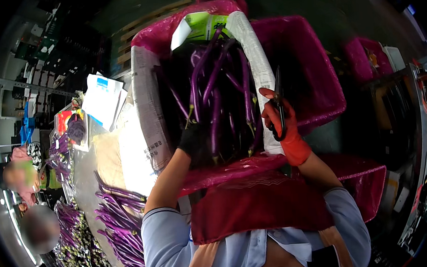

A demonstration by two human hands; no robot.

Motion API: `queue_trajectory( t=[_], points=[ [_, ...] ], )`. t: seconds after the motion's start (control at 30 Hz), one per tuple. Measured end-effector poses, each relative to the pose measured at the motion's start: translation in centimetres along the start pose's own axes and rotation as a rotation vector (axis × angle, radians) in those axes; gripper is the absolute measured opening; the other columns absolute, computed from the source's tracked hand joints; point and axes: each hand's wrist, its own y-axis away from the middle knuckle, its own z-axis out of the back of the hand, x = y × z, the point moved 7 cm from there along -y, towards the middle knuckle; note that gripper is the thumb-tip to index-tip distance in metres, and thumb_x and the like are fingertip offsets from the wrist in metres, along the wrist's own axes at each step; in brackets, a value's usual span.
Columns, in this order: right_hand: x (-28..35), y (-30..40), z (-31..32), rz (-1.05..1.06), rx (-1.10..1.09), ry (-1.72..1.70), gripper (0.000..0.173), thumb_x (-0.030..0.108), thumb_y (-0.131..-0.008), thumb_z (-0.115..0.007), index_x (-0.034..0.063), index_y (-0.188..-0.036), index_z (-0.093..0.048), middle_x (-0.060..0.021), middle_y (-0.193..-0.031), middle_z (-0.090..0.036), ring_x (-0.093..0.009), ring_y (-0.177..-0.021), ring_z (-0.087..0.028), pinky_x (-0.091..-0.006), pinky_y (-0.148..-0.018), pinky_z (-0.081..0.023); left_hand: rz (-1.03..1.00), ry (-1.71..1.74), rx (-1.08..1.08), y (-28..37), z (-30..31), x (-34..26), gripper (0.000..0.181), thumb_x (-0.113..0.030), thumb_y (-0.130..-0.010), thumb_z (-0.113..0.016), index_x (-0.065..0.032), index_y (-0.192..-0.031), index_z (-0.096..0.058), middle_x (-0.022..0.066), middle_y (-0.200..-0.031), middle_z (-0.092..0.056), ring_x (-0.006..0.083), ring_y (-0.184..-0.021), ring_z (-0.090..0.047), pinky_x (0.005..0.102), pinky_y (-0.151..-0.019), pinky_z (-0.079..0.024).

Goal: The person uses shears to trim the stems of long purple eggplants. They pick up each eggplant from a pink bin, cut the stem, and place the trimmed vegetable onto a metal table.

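Long purple eggplants (213, 77) lie in a crate lined with pink plastic film and newspaper (149, 101), right in front of me. My left hand (196, 142), in a black glove, is down inside the crate at the stem ends of the eggplants; its fingers are dark, and I cannot tell whether they grip one. In an orange-red rubber glove, my right hand (286, 127) holds black-handled scissors (280, 107) over the crate's right edge, with the blades pointing away from me.
To the left, a table (91, 203) bears piled eggplants (121, 227), bagged eggplants (79, 249) and white papers (103, 99). Pink-lined crates (305, 62) stand at the right, one of them (368, 192) beside my right arm. Two people are at the far left. A wooden pallet (127, 38) lies beyond.
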Motion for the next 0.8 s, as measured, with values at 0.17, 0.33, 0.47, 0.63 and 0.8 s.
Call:
queue_trajectory(
  t=[0.17,0.33,0.47,0.63,0.8],
  points=[
    [0.4,0.0,-0.3,-0.005,-0.006,0.102,0.031,-0.001,-0.088,-0.056,0.0066,-0.118,-0.056,-0.0132,-0.119,-0.061,-0.004,-0.054,-0.049,-0.0188,-0.044,-0.04,-0.018,-0.635,0.458,2.4,-2.1,1.2,0.028,-0.018,-0.091,-0.054,-0.0098,-0.118,-0.056,0.0078,-0.099,-0.065,0.0236,-0.084,-0.064,0.0357,-0.076,-0.053],
    [0.5,0.1,0.5,-0.006,-0.007,0.097,0.034,-0.003,-0.087,-0.058,0.0107,-0.118,-0.058,-0.0134,-0.124,-0.058,-0.005,-0.06,-0.052,-0.0193,-0.047,-0.042,-0.149,-1.672,0.721,1.2,-4.0,-10.0,0.037,-0.025,-0.092,-0.054,-0.0076,-0.125,-0.052,0.0106,-0.104,-0.065,0.0277,-0.091,-0.063,0.0416,-0.075,-0.053],
    [0.5,0.0,-0.2,-0.024,-0.01,0.131,0.033,-0.003,-0.087,-0.058,0.0101,-0.117,-0.057,-0.0126,-0.124,-0.058,-0.005,-0.062,-0.054,-0.0191,-0.048,-0.044,-0.168,-1.152,-0.106,-6.9,-3.2,-9.9,0.048,-0.03,-0.091,-0.056,-0.0051,-0.131,-0.046,0.0181,-0.114,-0.061,0.0341,-0.102,-0.061,0.0444,-0.076,-0.051],
    [0.1,0.2,0.2,-0.041,-0.01,0.144,0.033,-0.002,-0.087,-0.059,0.0102,-0.117,-0.057,-0.0125,-0.124,-0.059,-0.006,-0.065,-0.056,-0.019,-0.049,-0.045,0.007,-1.083,-0.245,-10.4,-4.1,-6.8,0.059,-0.043,-0.085,-0.059,-0.0083,-0.131,-0.045,0.0176,-0.104,-0.064,0.039,-0.092,-0.062,0.0466,-0.076,-0.049],
    [-0.1,0.0,0.1,-0.059,0.005,0.075,0.035,-0.001,-0.087,-0.06,0.0083,-0.121,-0.055,-0.0133,-0.127,-0.057,-0.008,-0.069,-0.058,-0.0204,-0.052,-0.048,-0.011,-0.398,-0.285,-7.3,-0.2,-8.7,0.035,-0.022,-0.089,-0.055,-0.0032,-0.119,-0.052,0.0181,-0.105,-0.062,0.0349,-0.093,-0.061,0.0422,-0.079,-0.049]
  ],
)
